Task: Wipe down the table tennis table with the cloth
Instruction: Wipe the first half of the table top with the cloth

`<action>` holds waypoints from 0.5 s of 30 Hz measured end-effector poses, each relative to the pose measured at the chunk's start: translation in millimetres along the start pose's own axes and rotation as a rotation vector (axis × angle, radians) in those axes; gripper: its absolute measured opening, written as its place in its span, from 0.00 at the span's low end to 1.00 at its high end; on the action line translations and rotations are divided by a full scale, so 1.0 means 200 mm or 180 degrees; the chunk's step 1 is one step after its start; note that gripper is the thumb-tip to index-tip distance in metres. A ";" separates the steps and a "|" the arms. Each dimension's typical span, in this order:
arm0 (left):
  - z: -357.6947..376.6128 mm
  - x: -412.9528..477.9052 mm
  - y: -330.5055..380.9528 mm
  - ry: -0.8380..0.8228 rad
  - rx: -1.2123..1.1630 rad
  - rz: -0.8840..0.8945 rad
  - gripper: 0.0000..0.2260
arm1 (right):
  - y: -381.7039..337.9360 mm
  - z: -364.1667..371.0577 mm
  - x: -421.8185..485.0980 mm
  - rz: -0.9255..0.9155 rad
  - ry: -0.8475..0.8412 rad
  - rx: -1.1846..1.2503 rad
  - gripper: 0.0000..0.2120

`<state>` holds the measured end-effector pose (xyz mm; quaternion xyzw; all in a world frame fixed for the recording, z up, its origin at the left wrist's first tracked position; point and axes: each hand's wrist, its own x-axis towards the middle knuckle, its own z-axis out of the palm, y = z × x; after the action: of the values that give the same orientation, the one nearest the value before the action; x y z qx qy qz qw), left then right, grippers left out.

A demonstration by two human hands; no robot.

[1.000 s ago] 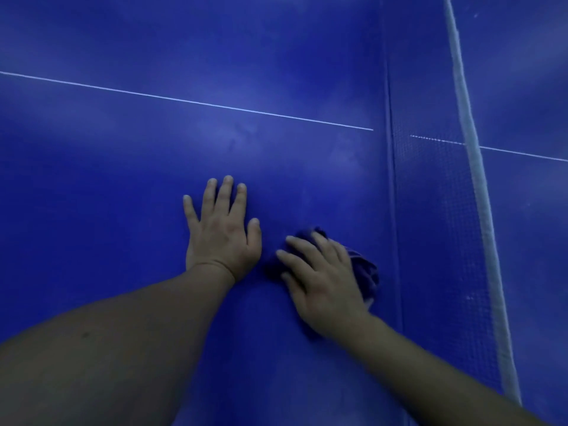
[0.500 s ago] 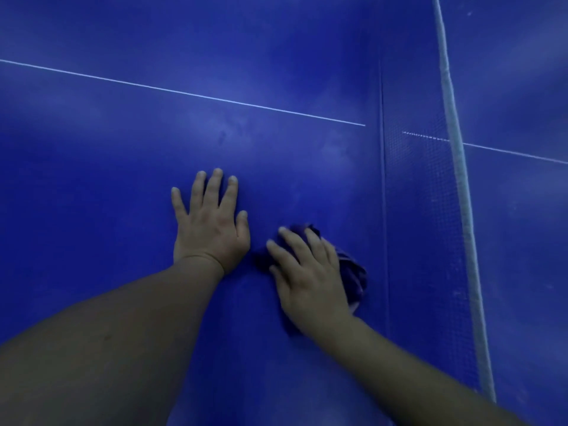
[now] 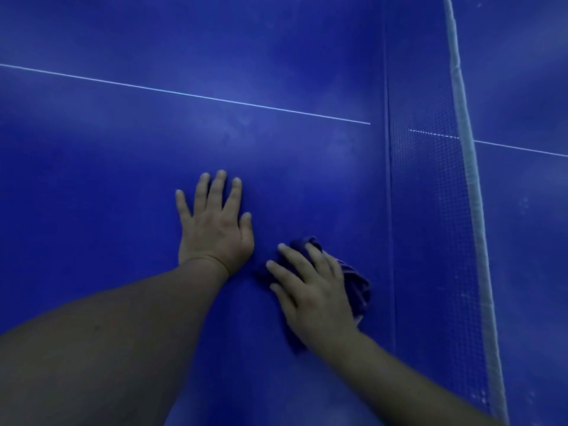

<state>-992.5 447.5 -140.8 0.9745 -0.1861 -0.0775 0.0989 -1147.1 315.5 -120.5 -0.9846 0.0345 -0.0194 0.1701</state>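
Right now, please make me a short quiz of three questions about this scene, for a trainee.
1. True or false: the left hand lies flat on the table tennis table and holds nothing.
2. The dark blue cloth lies under: A) the left hand; B) the right hand; C) neither hand.
3. Fill in: the net stands to the ___ of both hands.
Key: 1 true; 2 B; 3 right.

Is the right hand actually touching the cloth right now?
Touching. The head view shows the right hand lying spread on top of the bunched cloth, which sticks out from under it.
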 end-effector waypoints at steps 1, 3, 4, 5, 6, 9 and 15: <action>0.00 0.00 0.00 0.0003 0.0001 0.0003 0.29 | 0.06 -0.02 0.02 -0.0211 -0.0078 -0.0049 0.15; 0.00 0.00 0.00 0.0015 -0.0006 0.0016 0.30 | 0.24 -0.07 0.21 -0.0128 0.0111 -0.0251 0.15; 0.00 0.00 0.00 0.0017 -0.0013 0.0019 0.30 | 0.33 -0.10 0.36 0.0200 0.0280 -0.0333 0.15; 0.00 0.00 0.00 0.0014 -0.0016 0.0012 0.31 | 0.41 -0.13 0.52 0.0637 0.0405 -0.0380 0.16; 0.00 0.00 0.00 0.0013 -0.0016 0.0021 0.31 | 0.49 -0.15 0.68 0.1066 0.0506 -0.0381 0.17; 0.01 0.00 -0.01 0.0063 0.0010 0.0087 0.30 | 0.59 -0.15 1.01 0.1672 0.0650 -0.0263 0.19; 0.02 0.00 -0.02 0.0061 -0.0134 0.0136 0.29 | 0.35 -0.08 0.71 0.0954 0.0370 -0.0320 0.19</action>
<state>-991.5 450.0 -144.8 0.9687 -0.2043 -0.0699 0.1227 -1010.6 234.2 -124.3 -0.9729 0.1917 -0.0490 0.1194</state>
